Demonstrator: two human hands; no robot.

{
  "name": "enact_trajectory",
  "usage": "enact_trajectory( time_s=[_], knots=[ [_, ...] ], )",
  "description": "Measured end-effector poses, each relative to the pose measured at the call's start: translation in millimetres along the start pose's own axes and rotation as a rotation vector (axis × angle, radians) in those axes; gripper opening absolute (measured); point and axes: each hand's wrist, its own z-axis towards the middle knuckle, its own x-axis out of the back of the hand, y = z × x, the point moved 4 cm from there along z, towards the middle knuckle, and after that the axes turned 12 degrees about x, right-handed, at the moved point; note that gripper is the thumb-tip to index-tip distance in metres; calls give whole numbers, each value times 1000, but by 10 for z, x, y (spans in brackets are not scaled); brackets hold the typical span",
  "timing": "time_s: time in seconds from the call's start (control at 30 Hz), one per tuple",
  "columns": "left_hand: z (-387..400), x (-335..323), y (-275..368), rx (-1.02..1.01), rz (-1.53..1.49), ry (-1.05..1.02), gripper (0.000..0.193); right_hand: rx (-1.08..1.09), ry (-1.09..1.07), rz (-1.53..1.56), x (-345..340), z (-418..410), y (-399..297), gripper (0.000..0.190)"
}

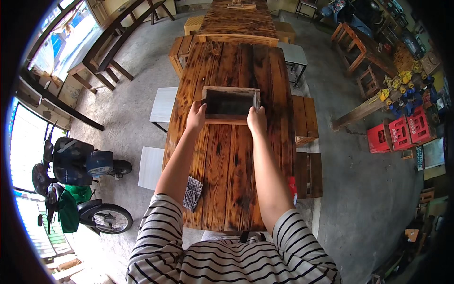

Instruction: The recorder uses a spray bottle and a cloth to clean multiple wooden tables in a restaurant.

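Observation:
A rectangular wooden box [231, 121] with an open top and a dark inside is held over the wooden table [220, 170], towards its far half. My left hand [196, 115] grips the box's left side, thumb at the rim. On the opposite side, my right hand [257, 120] has hold of the right wall near its front corner. Whether the box rests on the table or is slightly raised, I cannot tell. A grey knitted or woven cloth [193, 193] lies on the table beside my left forearm.
White-topped stools [164, 104] and wooden stools [305, 117] flank the table. A red item [292, 186] is at its right edge. Another wooden table [237, 21] stands beyond. Motorbikes [103, 218] are at left, red crates [402, 131] at right.

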Motion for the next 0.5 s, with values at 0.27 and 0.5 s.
enact_trajectory(
  time_s=[0.27,0.5],
  knots=[
    [705,-585,-154,137,-41,-109,45,8,-71,107,-172,934,694,55],
    [748,-576,-226,103,22,-102,48,-167,-210,298,-166,788,645,56]
  ],
)
